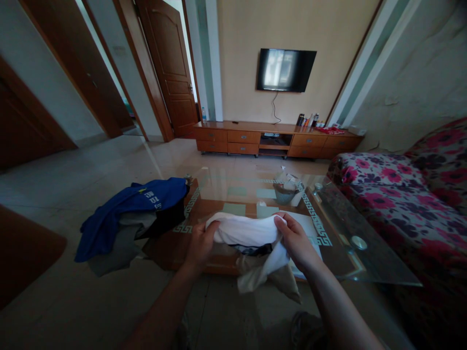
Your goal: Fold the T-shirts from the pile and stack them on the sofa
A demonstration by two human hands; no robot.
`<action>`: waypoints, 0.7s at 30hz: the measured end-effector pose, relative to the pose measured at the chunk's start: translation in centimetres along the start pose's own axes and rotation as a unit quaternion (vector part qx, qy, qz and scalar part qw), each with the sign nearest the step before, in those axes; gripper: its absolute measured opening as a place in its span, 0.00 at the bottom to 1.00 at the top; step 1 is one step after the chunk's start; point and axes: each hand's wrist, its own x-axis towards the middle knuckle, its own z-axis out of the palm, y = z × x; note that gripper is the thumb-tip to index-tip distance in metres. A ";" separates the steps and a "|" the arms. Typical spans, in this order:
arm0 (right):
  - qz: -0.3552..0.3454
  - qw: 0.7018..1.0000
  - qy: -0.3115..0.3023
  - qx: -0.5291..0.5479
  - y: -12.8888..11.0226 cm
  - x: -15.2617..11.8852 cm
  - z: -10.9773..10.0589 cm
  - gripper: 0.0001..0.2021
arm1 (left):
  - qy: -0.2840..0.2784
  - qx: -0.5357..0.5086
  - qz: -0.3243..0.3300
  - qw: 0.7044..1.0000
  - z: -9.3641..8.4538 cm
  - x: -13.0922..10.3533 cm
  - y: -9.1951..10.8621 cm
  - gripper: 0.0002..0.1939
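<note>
A white garment (244, 229) is stretched between my two hands over the near edge of the glass coffee table (219, 182). My left hand (202, 240) pinches its left end, thumb on top. My right hand (292, 236) grips the right end in the same way. A loose white flap hangs down below my right hand. Beneath the white cloth, a beige cloth (288, 282) and some dark fabric show in part; I cannot tell whether they belong to the same piece. Left of my hands, a blue garment (134, 204) with white lettering lies over grey and black clothes at the table's left end.
A small basket (285, 193) with crumpled white stuff stands on the table's far right. A flowered sofa (394, 189) is on the right. Across the floor are a low wooden cabinet (242, 137), a wall television (286, 70) and a wooden door (168, 68). A brown rounded surface (29, 253) juts in at left.
</note>
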 end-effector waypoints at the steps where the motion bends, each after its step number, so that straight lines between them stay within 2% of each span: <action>1: 0.006 0.999 -0.031 -0.006 -0.4 -0.2 0.0 0.19 | 0.009 -0.039 -0.037 0.998 0.1 0.1 -0.1 0.17; 4: -0.012 0.993 -0.090 -0.070 -1.1 -0.3 -0.3 0.22 | 0.014 -0.145 -0.078 0.986 0.4 0.5 0.0 0.18; 6: -0.046 0.986 -0.079 -0.141 -0.9 0.1 -0.9 0.18 | -0.011 -0.199 -0.088 0.976 0.3 0.6 0.4 0.18; 8: -0.063 0.978 -0.055 -0.191 -0.3 0.6 -1.7 0.15 | -0.067 -0.221 -0.082 0.970 0.1 0.5 0.9 0.17; 11: -0.065 0.977 -0.014 -0.201 0.5 1.2 -2.7 0.17 | -0.138 -0.169 -0.030 0.975 0.0 0.1 1.3 0.30; 14: -0.079 0.976 0.032 -0.202 0.7 1.4 -3.2 0.18 | -0.134 -0.103 0.005 0.986 0.2 -0.3 1.3 0.37; 17: -0.100 0.970 0.063 -0.213 0.6 1.5 -3.4 0.19 | -0.140 -0.057 0.011 0.988 0.3 -0.2 1.4 0.33; 21: -0.115 0.968 0.083 -0.209 0.5 1.6 -3.8 0.18 | -0.163 0.042 0.031 0.985 0.0 0.2 1.6 0.15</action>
